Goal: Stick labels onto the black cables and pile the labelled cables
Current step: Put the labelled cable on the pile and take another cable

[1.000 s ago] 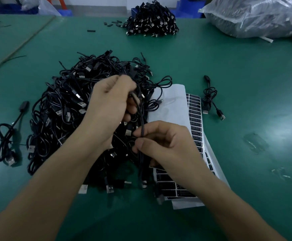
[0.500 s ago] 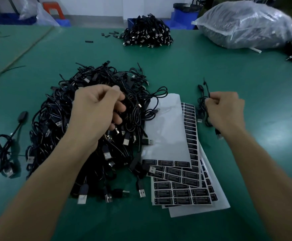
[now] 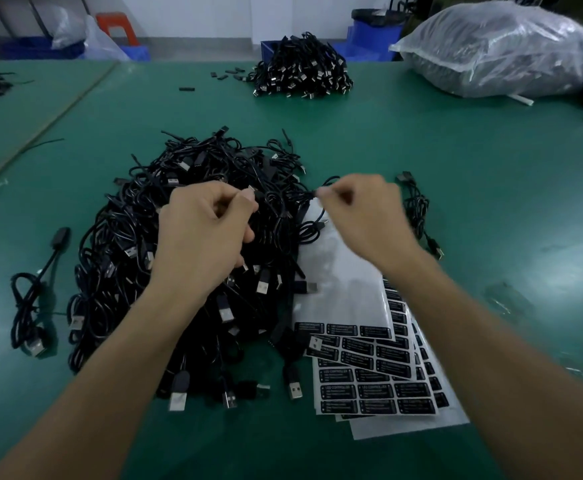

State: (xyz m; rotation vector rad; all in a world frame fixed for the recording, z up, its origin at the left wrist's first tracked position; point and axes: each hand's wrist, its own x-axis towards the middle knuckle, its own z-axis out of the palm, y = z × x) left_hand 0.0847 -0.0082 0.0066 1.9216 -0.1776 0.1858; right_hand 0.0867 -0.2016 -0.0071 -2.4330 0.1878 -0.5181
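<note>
A big tangled heap of black cables [image 3: 137,244] with USB plugs lies left of centre on the green table. My left hand [image 3: 207,233] rests on top of the heap, fingers curled, thumb and forefinger pinching a cable end. My right hand [image 3: 363,213] is at the heap's right edge and pinches a thin black cable [image 3: 312,216] that loops down over the label sheets [image 3: 359,379]. The sheets are white with rows of black labels. A small bunch of cables [image 3: 420,209] lies just right of my right hand.
One loose cable [image 3: 30,299] lies at the far left. Another cable pile [image 3: 304,71] sits at the table's far edge, and a large clear plastic bag [image 3: 505,46] at the back right. Small black parts [image 3: 227,73] are scattered near the far pile.
My right hand carried a cable to the small bunch on the right, let it go, then swung back left to the heap. My left hand stayed on the heap.
</note>
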